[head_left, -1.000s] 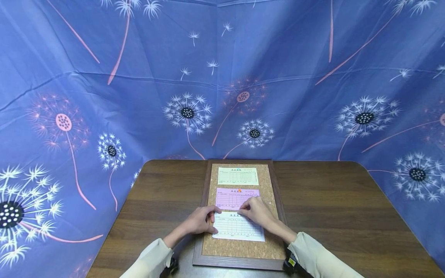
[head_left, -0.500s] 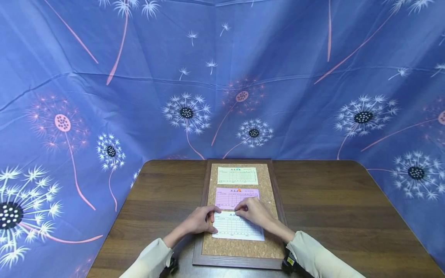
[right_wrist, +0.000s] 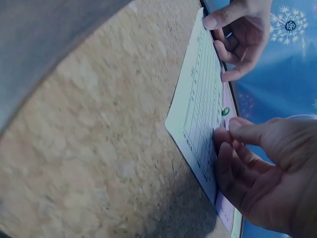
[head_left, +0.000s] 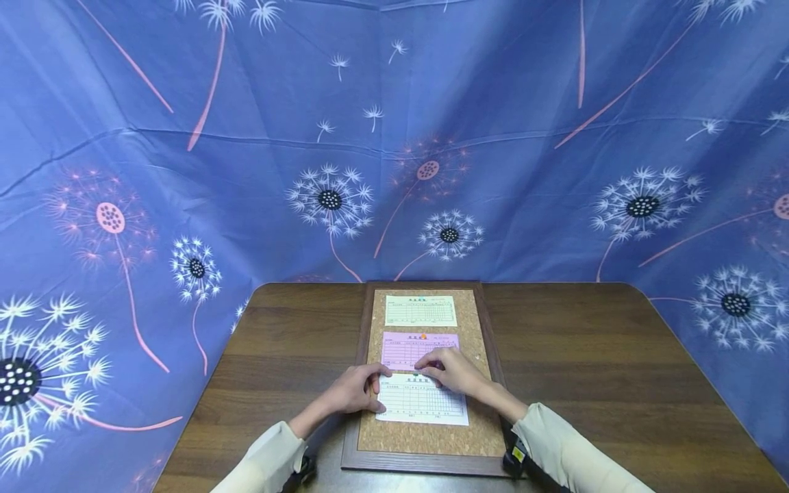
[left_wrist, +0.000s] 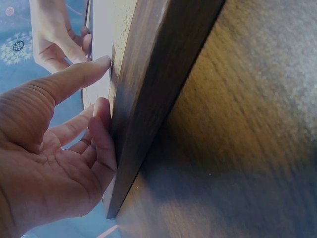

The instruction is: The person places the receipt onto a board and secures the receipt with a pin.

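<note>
A white printed form (head_left: 419,404) lies on the framed cork board (head_left: 431,438). My left hand (head_left: 355,390) rests at its left edge; the thumb presses near the lower corner and a fingertip reaches the upper one. In the left wrist view, the other fingers of that hand are bent beside the board's frame (left_wrist: 143,74). A green push pin (right_wrist: 226,111) stands at the form's top edge. Just beside it is my right hand (head_left: 453,373), its fingers loosely bent and apart from the pin. That hand covers part of the form's upper right.
Above the white form lie a purple form (head_left: 401,350) with an orange pin (head_left: 423,336) and a light green form (head_left: 421,311). The board lies on a brown wooden table (head_left: 579,370). Behind it hangs a blue dandelion-print cloth (head_left: 524,171).
My right hand has shifted slightly left along the form's top edge, then drawn off, and the green pin now shows there. The left hand stays in place.
</note>
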Demonstrator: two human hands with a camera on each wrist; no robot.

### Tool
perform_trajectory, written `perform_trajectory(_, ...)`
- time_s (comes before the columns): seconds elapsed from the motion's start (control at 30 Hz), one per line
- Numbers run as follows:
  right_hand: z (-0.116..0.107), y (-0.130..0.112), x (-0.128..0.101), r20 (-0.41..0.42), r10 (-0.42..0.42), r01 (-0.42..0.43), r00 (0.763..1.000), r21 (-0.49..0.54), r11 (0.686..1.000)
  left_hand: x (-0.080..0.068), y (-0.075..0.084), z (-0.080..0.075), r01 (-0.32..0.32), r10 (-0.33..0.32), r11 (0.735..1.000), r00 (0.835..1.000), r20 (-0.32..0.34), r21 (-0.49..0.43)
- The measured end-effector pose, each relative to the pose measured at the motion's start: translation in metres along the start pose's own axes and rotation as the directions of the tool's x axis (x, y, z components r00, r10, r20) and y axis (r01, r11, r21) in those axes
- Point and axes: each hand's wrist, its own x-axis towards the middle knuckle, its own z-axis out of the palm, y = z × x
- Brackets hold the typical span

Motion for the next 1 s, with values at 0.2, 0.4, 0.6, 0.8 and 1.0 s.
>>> perform_trajectory(0.2, 0.0002, 0.0042, 0.0045, 0.022, -0.023, 0.023, 1.000, -0.027, 0.999, -0.0016, 0.0023, -0.0018, 0.011, -0.010, 1.000, 1.000, 0.010, -0.019)
perform_trajectory(0.4, 0.0018, 0.0058, 0.0089, 0.024, -0.030, 0.031, 0.999, -0.041, 0.999, -0.0019, 0.0021, -0.0014, 0.011, -0.010, 1.000, 1.000, 0.014, -0.015)
perform_trajectory(0.6, 0.0010, 0.0050, 0.0103, 0.042, -0.042, 0.044, 0.998, -0.054, 0.998, -0.0006, 0.0003, -0.0007, 0.009, -0.009, 1.000, 1.000, 0.015, 0.007)
perform_trajectory(0.8, 0.0008, 0.0054, 0.0100, 0.042, -0.076, 0.078, 0.996, -0.070, 0.994, 0.0001, 0.0001, -0.0007, 0.013, -0.013, 1.000, 1.000, 0.014, 0.007)
perform_trajectory(1.0, 0.0016, 0.0053, 0.0095, 0.032, -0.069, 0.071, 0.997, -0.059, 0.996, -0.0011, 0.0021, -0.0010, 0.015, -0.015, 1.000, 1.000, 0.022, -0.018)
